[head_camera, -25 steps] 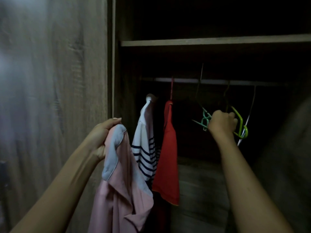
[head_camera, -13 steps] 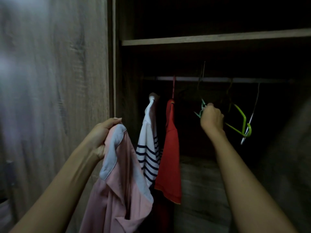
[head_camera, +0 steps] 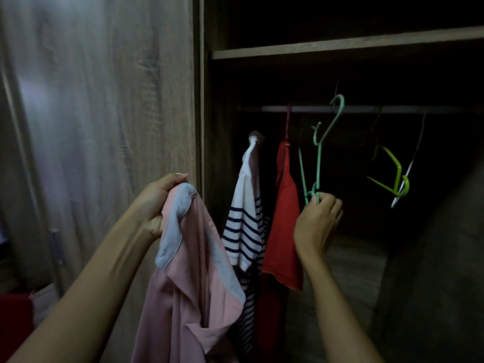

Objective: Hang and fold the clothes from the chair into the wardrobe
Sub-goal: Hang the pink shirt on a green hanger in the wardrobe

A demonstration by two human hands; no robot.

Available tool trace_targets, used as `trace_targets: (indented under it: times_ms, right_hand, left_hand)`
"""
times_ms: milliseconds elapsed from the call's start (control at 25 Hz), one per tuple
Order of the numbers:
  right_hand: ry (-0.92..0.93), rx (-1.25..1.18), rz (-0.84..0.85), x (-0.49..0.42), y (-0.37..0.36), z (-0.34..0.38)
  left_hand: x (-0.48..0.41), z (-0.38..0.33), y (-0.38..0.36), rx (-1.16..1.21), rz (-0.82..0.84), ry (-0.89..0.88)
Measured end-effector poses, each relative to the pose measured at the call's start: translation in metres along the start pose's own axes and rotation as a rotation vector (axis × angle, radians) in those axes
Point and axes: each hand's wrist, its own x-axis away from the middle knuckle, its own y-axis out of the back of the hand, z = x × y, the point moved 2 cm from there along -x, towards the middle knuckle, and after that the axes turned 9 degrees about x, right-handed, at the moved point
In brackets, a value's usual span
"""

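Note:
My left hand (head_camera: 157, 203) grips a pink garment (head_camera: 188, 297) with a grey-blue collar, holding it up in front of the wardrobe's left edge. My right hand (head_camera: 317, 221) pinches the lower end of teal plastic hangers (head_camera: 318, 158), which are off the rail (head_camera: 366, 109) with their hooks pointing up. On the rail hang a white shirt with navy stripes (head_camera: 246, 221) and a red garment (head_camera: 286, 213). The wardrobe's inside is dark.
A lime-green hanger (head_camera: 392, 176) and a thin white one hang further right on the rail. A wooden shelf (head_camera: 340, 47) runs above the rail. The wooden wardrobe door (head_camera: 99, 113) fills the left side. Something red (head_camera: 14, 318) lies at the lower left.
My right hand has lifted the teal hangers off the rail and drawn them down and toward me. My left hand still holds the pink garment in the same spot.

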Motion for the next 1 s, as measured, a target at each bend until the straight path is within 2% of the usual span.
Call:
trace_targets:
  times_ms: [200,360,480,600,720,1000]
  right_hand:
    - [-0.241,-0.382,-0.003,0.076,0.009,0.020]
    - [-0.206,-0.543,-0.034,0.127,0.023,0.045]
    - [-0.092,-0.609,-0.060,0.151,0.030,0.069]
    - [-0.096,-0.840,0.118,0.180,0.033,0.106]
    - [-0.189,-0.960,0.316,0.215,0.027,0.122]
    - [-0.118,-0.837,0.896,0.298,0.023,0.100]
  left_hand:
    - [0.024,-0.011,0.027,-0.039,-0.026,0.010]
    - [0.055,-0.021,0.045,-0.037,-0.015,0.002]
    - [0.081,-0.035,0.064,-0.010,-0.018,-0.015]
    - [0.109,-0.054,0.092,-0.026,-0.079,-0.023]
    - [0.139,-0.073,0.123,-0.068,-0.162,0.001]
    - [0.210,-0.077,0.204,-0.252,-0.535,-0.052]
